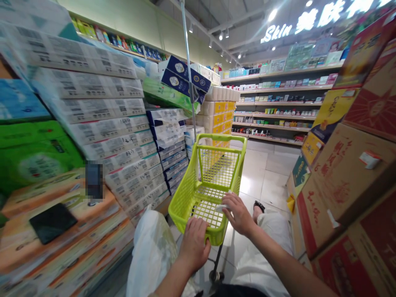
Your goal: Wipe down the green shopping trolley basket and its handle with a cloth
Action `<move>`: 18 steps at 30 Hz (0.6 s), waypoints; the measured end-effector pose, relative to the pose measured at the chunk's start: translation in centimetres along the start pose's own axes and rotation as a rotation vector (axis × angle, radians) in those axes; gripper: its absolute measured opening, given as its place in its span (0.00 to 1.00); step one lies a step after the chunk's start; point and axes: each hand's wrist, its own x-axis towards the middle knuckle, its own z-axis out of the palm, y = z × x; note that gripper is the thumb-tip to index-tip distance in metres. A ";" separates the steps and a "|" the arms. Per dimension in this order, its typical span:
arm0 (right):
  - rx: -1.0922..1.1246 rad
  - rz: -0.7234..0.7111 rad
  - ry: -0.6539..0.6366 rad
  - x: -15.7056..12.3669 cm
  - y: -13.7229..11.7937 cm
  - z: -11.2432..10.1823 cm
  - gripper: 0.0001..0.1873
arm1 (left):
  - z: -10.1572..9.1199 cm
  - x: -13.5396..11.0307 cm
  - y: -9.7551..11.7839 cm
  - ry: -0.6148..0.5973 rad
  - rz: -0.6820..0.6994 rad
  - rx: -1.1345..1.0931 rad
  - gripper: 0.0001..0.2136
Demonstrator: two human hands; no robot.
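A lime-green plastic shopping basket [182, 198] with latticed walls stands between my knees, its inside bare. My left hand [194, 243] is closed over the near rim, fingers curled inward and thumb on the outside. Above the basket's right side, my right hand [237, 212] pinches a small crumpled white wipe [221, 207], perhaps a tissue or cloth. Its fingertips are partly hidden by the wipe and the angle. Below the basket, a dark leg with a caster wheel [215, 275] shows.
Stacked paper packs [123, 140] rise on the left, beside orange packs [93, 231] bearing a black tablet-like slab [53, 222]. A metal pole [189, 62] stands behind the basket. Cardboard cartons [337, 173] line the right. Stocked shelves [278, 88] fill the back beyond a tiled floor [256, 165].
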 end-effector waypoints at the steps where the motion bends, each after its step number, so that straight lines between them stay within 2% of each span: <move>1: 0.023 -0.024 -0.032 -0.4 -0.5 0.0 0.08 | 0.0 0.0 0.0 -0.003 -0.008 -0.001 0.15; 4: 0.082 -0.135 -0.141 -1.6 -2.2 0.0 0.11 | -0.2 0.0 0.0 -0.015 -0.033 -0.010 0.13; 6: 0.083 -0.161 -0.156 -1.7 -2.3 -0.1 0.10 | -0.4 -0.1 0.0 -0.026 -0.041 -0.021 0.12; 11: 0.052 -0.051 -0.023 0.4 0.1 -0.2 0.10 | -0.8 -0.1 -0.1 -0.033 -0.046 -0.032 0.13; 13: 0.056 -0.010 0.016 0.5 0.1 0.1 0.11 | -0.8 -0.1 -0.1 -0.036 -0.053 -0.023 0.12; 15: 0.065 -0.033 -0.017 -0.2 -1.0 0.7 0.12 | -0.7 -0.1 -0.2 -0.043 -0.062 -0.016 0.12; 18: 0.064 -0.140 -0.134 -1.4 -2.9 1.4 0.12 | -0.8 0.0 -0.3 -0.058 -0.076 -0.021 0.11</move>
